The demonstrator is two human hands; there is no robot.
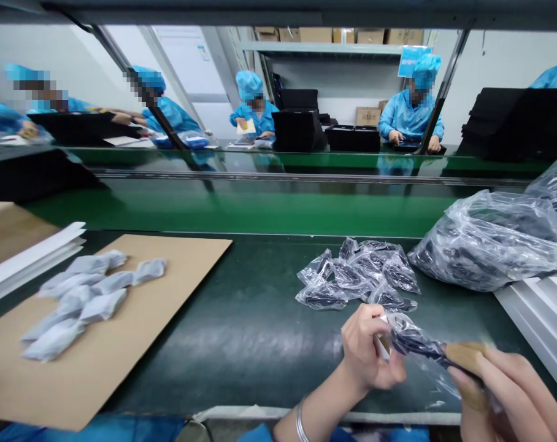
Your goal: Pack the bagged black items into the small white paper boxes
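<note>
A long, narrow clear plastic bag with a black item [419, 344] inside is stretched between my two hands. My left hand [368, 350] is closed at its left end, with a small white piece [382, 345] also between the fingers; what that piece is I cannot make out. My right hand [503, 387], with tan covers on thumb and finger, pinches the other end of the bag. Just beyond my left hand lies a pile of similar clear bags with black contents [359, 273] on the dark green work surface [242, 331].
Several pale wrapped packets [78, 298] lie on a cardboard sheet [135, 331] at left, beside white folded strips [34, 261]. A large clear sack [494, 245] of black items stands at right, above white trays [545, 325]. Across the green belt [269, 205], several co-workers in blue sit working.
</note>
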